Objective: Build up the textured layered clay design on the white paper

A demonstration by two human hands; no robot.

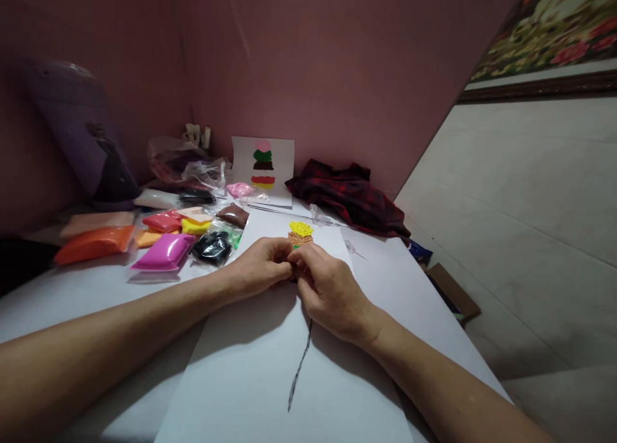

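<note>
A white sheet of paper lies before me, with a dark drawn line running down its lower half. Higher on the sheet, yellow clay sits above a textured brown band, and a little green shows under it. My left hand and my right hand meet over the sheet just below these colours. Both have fingers curled and pinched together, touching at the tips. Whatever they hold is hidden behind the fingers.
Several bags of coloured clay, among them a magenta packet and an orange packet, lie to the left. A card with coloured bands leans on the back wall. Dark red plaid cloth is bunched at the back right. A purple container stands far left.
</note>
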